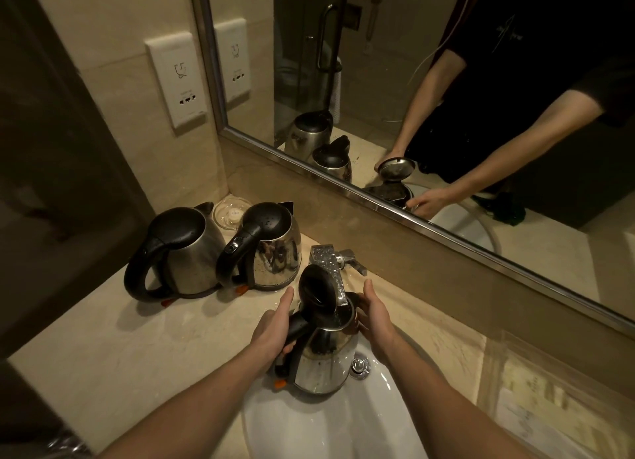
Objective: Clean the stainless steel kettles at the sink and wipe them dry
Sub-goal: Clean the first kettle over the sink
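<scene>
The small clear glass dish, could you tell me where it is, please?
The small clear glass dish sits at left in the head view, in the far corner, behind the dull steel kettle and the shiny steel kettle.

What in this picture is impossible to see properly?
Head view throughout.
Water flow: the raised lid partly covers the faucet spout.
Inside the held kettle: dark, covered by that lid.
Right hand grip: thumb hidden behind the kettle.
Label in the glass dish: too small.
Papers at right: blurred.
</scene>
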The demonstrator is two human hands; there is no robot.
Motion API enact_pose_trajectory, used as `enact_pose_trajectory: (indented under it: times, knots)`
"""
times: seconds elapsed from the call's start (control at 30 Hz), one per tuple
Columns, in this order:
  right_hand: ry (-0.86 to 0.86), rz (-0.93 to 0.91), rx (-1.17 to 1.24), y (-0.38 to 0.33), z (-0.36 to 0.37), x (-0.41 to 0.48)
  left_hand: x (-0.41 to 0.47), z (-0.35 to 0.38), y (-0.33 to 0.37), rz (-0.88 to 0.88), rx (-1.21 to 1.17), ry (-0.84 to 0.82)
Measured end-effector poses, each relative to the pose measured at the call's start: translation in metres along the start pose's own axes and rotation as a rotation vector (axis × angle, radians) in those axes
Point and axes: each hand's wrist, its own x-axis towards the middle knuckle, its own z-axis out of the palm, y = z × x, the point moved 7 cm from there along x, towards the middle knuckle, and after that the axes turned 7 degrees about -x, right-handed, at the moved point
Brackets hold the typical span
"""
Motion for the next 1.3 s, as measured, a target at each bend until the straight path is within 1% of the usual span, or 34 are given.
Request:
enact_pose_trajectory:
  times: [0.3, 0.83, 1.1, 1.3]
  knots:
    - [0.024, -0.008, 0.001, 0.001, -0.002, 0.001, -0.001, 0.001, 0.004, 0.020, 0.039, -0.015]
    - [0.018, -0.009, -0.014, 0.004, -0.003, 0.005, -0.002, 0.001, 0.004, 0.019, 0.026, -0.015]
    - [0.025, 0.015, 0.007, 0.004, -0.002, 0.007, -0.004, 0.001, 0.005, 0.028, 0.019, -0.015]
    - [0.026, 0.029, -0.024, 0.009, -0.002, 0.009, -0.004, 0.001, 0.003, 0.036, 0.019, -0.031]
